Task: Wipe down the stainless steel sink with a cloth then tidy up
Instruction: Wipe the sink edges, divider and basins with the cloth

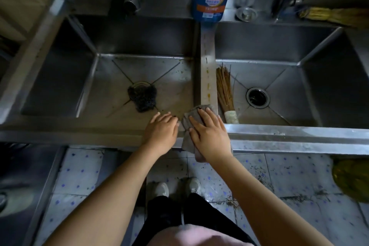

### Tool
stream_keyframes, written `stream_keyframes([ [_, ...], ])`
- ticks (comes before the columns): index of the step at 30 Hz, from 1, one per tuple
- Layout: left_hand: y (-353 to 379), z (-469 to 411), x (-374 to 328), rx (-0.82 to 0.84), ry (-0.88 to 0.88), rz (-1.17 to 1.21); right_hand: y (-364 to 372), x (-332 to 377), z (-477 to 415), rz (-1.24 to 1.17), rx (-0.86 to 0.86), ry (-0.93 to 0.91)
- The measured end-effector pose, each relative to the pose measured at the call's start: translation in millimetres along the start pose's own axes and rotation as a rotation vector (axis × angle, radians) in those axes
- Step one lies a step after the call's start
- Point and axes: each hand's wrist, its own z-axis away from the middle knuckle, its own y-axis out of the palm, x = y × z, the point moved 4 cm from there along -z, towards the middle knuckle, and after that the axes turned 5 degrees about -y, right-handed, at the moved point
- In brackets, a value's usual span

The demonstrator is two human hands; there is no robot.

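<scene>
Right hand (207, 132): lay flat, fingers straight, pressing grey cloth (186, 141) onto sink (279, 132) rim. Left hand (161, 132): open, empty, rested at cloth's 9 o'clock.

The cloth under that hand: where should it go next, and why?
Probably push it straight ahead along the divider: the right hand presses the cloth flat on the divider's near end, and yellowish stains dot the strip just beyond it.
</scene>
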Motion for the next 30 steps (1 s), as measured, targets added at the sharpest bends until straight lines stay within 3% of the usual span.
stream_keyframes([
  [11, -0.4, 0.3, -2.4, -0.030, -0.018, -0.002, 0.9, -2.4, 32.9, -0.010, -0.172, 0.147],
  [21, -0.9, 1.0, -0.1, -0.090, -0.009, 0.001, 5.8, 9.7, -2.0, -0.021, 0.057, 0.051],
  [26, 1.1, 0.1, 1.1, -0.076, -0.006, 0.001, 0.8, -5.1, 10.3, 0.016, -0.107, 0.114],
  [30, 1.4, 0.3, 0.6, -0.067, -0.016, -0.010, 4.1, 2.7, 28.9, -0.005, -0.143, 0.219],
])
